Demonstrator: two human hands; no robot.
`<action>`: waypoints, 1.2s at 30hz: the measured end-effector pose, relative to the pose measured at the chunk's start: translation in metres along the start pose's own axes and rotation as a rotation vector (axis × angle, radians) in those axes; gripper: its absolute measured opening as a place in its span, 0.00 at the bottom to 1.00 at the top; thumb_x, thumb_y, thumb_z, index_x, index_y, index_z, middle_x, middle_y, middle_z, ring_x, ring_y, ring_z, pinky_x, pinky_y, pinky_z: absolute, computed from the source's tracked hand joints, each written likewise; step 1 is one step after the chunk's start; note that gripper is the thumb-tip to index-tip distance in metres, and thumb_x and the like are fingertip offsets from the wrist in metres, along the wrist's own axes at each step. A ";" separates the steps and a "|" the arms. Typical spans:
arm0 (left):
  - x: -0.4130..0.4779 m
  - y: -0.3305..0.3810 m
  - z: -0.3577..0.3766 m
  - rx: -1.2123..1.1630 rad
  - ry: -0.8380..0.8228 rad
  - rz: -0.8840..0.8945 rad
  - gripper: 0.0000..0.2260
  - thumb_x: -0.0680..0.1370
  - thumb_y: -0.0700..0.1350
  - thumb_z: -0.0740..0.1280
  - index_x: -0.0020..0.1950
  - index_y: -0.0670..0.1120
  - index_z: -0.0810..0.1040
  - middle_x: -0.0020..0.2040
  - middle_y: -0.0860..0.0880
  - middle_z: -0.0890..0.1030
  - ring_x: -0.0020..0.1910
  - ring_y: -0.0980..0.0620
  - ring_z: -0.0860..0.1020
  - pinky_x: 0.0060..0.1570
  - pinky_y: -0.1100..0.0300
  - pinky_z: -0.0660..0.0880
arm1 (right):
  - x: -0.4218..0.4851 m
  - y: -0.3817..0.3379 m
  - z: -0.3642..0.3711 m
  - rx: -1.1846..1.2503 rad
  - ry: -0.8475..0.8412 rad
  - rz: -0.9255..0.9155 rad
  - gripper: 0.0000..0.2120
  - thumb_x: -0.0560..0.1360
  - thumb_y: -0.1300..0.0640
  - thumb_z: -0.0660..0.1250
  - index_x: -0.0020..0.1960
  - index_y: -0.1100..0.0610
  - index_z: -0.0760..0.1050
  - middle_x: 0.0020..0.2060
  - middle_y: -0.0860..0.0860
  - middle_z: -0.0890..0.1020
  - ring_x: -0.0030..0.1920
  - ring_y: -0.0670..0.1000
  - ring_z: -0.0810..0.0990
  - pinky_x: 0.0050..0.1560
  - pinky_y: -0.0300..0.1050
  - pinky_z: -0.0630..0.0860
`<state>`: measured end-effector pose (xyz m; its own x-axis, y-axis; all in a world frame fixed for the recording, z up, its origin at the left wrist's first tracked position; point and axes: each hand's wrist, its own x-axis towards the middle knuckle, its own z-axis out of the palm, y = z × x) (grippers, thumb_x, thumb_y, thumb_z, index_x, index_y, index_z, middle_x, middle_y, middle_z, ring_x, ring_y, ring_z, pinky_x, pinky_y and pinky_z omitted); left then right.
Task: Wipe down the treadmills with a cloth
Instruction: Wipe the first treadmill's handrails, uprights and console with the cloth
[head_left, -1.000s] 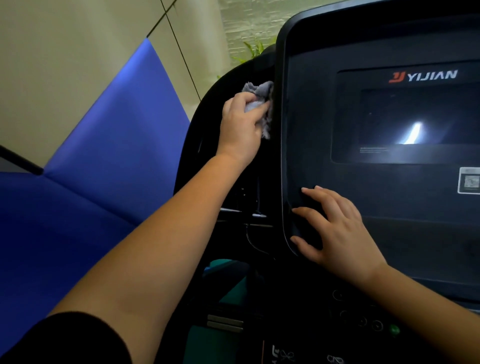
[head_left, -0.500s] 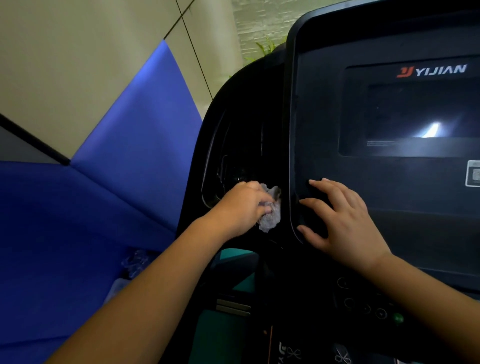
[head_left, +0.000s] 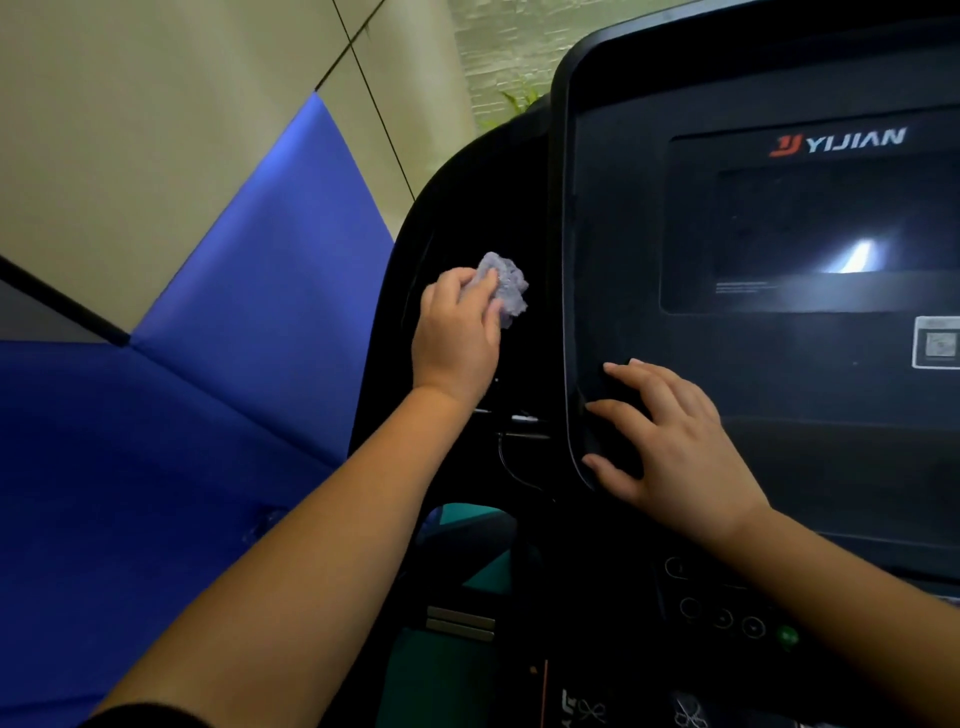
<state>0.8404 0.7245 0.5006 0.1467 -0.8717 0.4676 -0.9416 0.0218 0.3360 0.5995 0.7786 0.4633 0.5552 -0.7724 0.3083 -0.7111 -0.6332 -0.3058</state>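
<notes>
Left of the console (head_left: 623, 270), against the side housing (head_left: 467, 208): cloth (head_left: 505, 285), pinched in the left hand (head_left: 457, 340). On the console's lower left corner: right hand (head_left: 672, 449), fingers flat. Within the console, upper part: screen (head_left: 810, 234). Below the console: buttons (head_left: 722, 616). Far left: wall padding (head_left: 234, 322).

Black plastic treadmill console (head_left: 623, 208): uniform matte black.
Brand logo (head_left: 839, 141): red emblem, white lettering.
Rectangular display screen (head_left: 779, 234): dark, with one white glare streak.
Crumpled fabric cloth (head_left: 506, 288): pale grey, lilac tint.
Small round button (head_left: 787, 635): green.
Padded wall mats (head_left: 249, 270): solid blue.
Flat wall panels (head_left: 156, 130): beige, thin dark seams.
</notes>
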 end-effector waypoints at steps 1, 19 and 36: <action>-0.005 0.002 0.000 0.008 -0.035 0.005 0.16 0.77 0.46 0.67 0.65 0.45 0.77 0.58 0.46 0.75 0.55 0.47 0.72 0.49 0.59 0.72 | 0.000 0.000 0.000 -0.001 0.000 0.000 0.23 0.71 0.41 0.68 0.61 0.52 0.77 0.69 0.53 0.69 0.72 0.56 0.64 0.69 0.56 0.64; -0.044 -0.005 -0.032 -0.219 -0.594 0.072 0.07 0.75 0.41 0.70 0.51 0.48 0.84 0.52 0.54 0.73 0.53 0.56 0.72 0.58 0.68 0.69 | 0.000 0.000 0.000 0.004 0.017 -0.005 0.22 0.71 0.42 0.68 0.61 0.53 0.77 0.69 0.54 0.70 0.72 0.56 0.64 0.69 0.55 0.63; -0.041 0.023 -0.024 -0.154 -0.666 0.020 0.10 0.70 0.42 0.75 0.50 0.45 0.83 0.48 0.53 0.74 0.50 0.51 0.76 0.53 0.59 0.73 | 0.000 0.000 -0.002 -0.001 -0.012 0.002 0.23 0.72 0.41 0.66 0.61 0.53 0.76 0.70 0.54 0.69 0.73 0.56 0.63 0.70 0.54 0.61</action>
<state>0.8203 0.7725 0.5084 -0.1345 -0.9847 -0.1110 -0.8810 0.0675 0.4683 0.5986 0.7782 0.4646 0.5588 -0.7745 0.2964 -0.7127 -0.6313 -0.3059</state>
